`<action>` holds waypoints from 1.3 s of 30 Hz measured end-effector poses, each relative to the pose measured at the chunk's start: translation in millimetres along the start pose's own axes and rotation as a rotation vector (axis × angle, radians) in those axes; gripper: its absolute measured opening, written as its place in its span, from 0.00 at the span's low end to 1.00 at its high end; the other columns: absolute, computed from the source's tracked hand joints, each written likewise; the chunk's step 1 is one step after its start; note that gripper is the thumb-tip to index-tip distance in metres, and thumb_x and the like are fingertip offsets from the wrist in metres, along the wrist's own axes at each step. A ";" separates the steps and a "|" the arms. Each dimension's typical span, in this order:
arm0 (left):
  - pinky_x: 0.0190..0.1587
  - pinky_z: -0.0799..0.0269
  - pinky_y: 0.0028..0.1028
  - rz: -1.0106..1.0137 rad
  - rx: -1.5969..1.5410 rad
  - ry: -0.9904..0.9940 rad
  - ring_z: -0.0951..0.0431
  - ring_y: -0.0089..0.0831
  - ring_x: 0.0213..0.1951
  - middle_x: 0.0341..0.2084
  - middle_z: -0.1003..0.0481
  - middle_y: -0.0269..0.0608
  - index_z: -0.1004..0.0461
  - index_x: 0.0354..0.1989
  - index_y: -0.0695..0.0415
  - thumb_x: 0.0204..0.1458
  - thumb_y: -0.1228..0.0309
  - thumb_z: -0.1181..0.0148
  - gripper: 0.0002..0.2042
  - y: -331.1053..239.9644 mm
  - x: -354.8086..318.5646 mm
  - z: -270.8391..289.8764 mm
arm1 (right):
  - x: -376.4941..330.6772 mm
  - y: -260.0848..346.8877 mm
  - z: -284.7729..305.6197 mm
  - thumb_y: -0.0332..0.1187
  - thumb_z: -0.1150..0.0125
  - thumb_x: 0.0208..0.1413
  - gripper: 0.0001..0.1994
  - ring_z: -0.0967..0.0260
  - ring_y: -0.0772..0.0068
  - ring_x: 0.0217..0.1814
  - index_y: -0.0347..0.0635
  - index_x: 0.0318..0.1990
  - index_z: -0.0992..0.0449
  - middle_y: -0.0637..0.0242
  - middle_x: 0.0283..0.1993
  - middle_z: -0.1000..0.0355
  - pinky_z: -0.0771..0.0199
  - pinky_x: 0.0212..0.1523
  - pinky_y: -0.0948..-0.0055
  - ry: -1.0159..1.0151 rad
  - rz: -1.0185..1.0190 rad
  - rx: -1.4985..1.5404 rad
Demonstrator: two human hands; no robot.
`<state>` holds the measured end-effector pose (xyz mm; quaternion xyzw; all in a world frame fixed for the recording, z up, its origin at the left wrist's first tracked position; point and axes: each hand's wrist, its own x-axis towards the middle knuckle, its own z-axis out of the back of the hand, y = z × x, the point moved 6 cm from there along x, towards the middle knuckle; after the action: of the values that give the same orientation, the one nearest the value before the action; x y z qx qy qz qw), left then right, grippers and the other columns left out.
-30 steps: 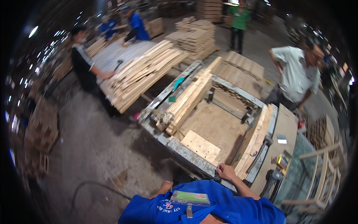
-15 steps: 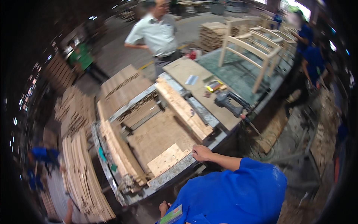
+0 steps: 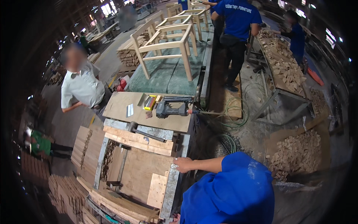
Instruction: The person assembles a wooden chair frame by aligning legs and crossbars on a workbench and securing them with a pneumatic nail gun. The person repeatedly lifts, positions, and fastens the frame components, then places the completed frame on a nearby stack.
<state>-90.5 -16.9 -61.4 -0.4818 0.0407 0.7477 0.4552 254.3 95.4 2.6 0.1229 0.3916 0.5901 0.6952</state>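
Observation:
My right hand (image 3: 183, 164) is closed on the near edge of a grey metal frame (image 3: 171, 188), its arm in a blue sleeve. My left hand (image 3: 176, 219) shows only a little at the lower edge, by the frame's near corner; its fingers are mostly hidden. Inside the frame lies a wooden panel (image 3: 143, 170), with a pale drilled wood block (image 3: 157, 190) on it beside my right hand. A thick wooden beam (image 3: 138, 141) spans the frame's far side. A dark hammer (image 3: 147, 132) lies just beyond it, its handle reaching the beam.
Beyond the frame, a board (image 3: 115, 108) bears a nail gun (image 3: 171, 109) with a hose and a yellow box (image 3: 150, 102). Chair frames (image 3: 169, 48) stand on a green-topped table. Co-workers in blue (image 3: 238, 22) are farther off. Wood offcuts (image 3: 296, 155) are heaped at right.
My view has swung right, bringing the offcut heaps and co-workers fully into sight. My right hand stays at the frame's edge. The person in the pale shirt now appears farther left.

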 end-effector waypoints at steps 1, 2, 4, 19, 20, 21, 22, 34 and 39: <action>0.20 0.32 0.34 -0.005 0.027 0.005 0.26 0.32 0.19 0.20 0.25 0.38 0.25 0.32 0.56 0.60 0.65 0.44 0.09 -9.4 3.1 -2.3 | -0.7 -2.4 -3.0 0.39 0.41 0.62 0.23 0.29 0.38 0.63 0.41 0.62 0.29 0.42 0.57 0.28 0.27 0.59 0.42 -0.001 0.014 0.024; 0.20 0.31 0.34 -0.018 0.067 0.005 0.26 0.32 0.19 0.20 0.25 0.38 0.24 0.32 0.56 0.60 0.65 0.44 0.09 -20.8 7.8 -2.8 | 0.2 -5.9 -3.5 0.38 0.42 0.62 0.23 0.29 0.38 0.63 0.41 0.63 0.30 0.41 0.56 0.27 0.28 0.59 0.42 0.000 0.030 0.046; 0.20 0.31 0.34 -0.024 0.112 -0.003 0.26 0.32 0.19 0.20 0.25 0.38 0.24 0.32 0.56 0.59 0.65 0.44 0.09 -35.1 15.0 -4.0 | -2.5 -4.1 -2.2 0.38 0.42 0.62 0.24 0.30 0.39 0.64 0.42 0.64 0.31 0.42 0.57 0.27 0.28 0.59 0.42 0.046 0.036 0.075; 0.22 0.30 0.35 0.075 0.236 -0.033 0.24 0.32 0.20 0.21 0.24 0.37 0.23 0.31 0.54 0.59 0.64 0.44 0.09 -95.4 31.5 -16.2 | 54.6 6.3 62.2 0.39 0.38 0.61 0.20 0.29 0.42 0.62 0.42 0.58 0.27 0.48 0.55 0.27 0.28 0.59 0.44 0.132 0.328 -0.053; 0.22 0.30 0.35 0.085 0.236 -0.036 0.24 0.32 0.20 0.21 0.24 0.37 0.23 0.31 0.54 0.59 0.64 0.44 0.09 -96.4 32.2 -17.1 | 63.7 7.4 70.4 0.38 0.38 0.61 0.19 0.28 0.42 0.60 0.41 0.56 0.26 0.48 0.53 0.27 0.28 0.58 0.44 0.101 0.331 -0.080; 0.22 0.29 0.35 0.094 0.238 -0.039 0.24 0.32 0.20 0.21 0.24 0.37 0.23 0.31 0.54 0.58 0.64 0.44 0.09 -97.4 32.8 -16.8 | 71.9 7.0 76.9 0.38 0.37 0.60 0.18 0.28 0.42 0.59 0.41 0.54 0.26 0.49 0.52 0.27 0.27 0.57 0.43 0.066 0.333 -0.107; 0.22 0.29 0.35 0.097 0.244 -0.042 0.24 0.32 0.20 0.21 0.23 0.37 0.23 0.31 0.54 0.58 0.64 0.44 0.09 -98.8 33.6 -16.3 | 79.5 6.2 81.9 0.38 0.37 0.61 0.17 0.28 0.42 0.59 0.41 0.53 0.26 0.49 0.51 0.27 0.27 0.56 0.43 0.060 0.339 -0.128; 0.23 0.28 0.35 0.209 0.287 -0.052 0.23 0.32 0.21 0.22 0.23 0.36 0.22 0.31 0.53 0.58 0.63 0.43 0.09 -106.5 43.2 -4.2 | 111.5 4.0 93.9 0.38 0.42 0.61 0.08 0.23 0.46 0.43 0.44 0.40 0.28 0.54 0.37 0.25 0.25 0.39 0.47 -0.007 0.399 -0.137; 0.24 0.27 0.36 0.242 0.315 -0.052 0.23 0.32 0.21 0.22 0.22 0.36 0.21 0.30 0.53 0.57 0.63 0.43 0.09 -105.8 45.8 0.5 | 109.3 19.2 76.4 0.38 0.42 0.61 0.09 0.23 0.45 0.44 0.42 0.41 0.27 0.54 0.39 0.26 0.24 0.42 0.46 0.040 0.586 -0.232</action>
<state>-20.3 74.3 -55.8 -0.3768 0.2029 0.7936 0.4324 292.8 223.1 21.7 0.1389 0.2834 0.8083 0.4971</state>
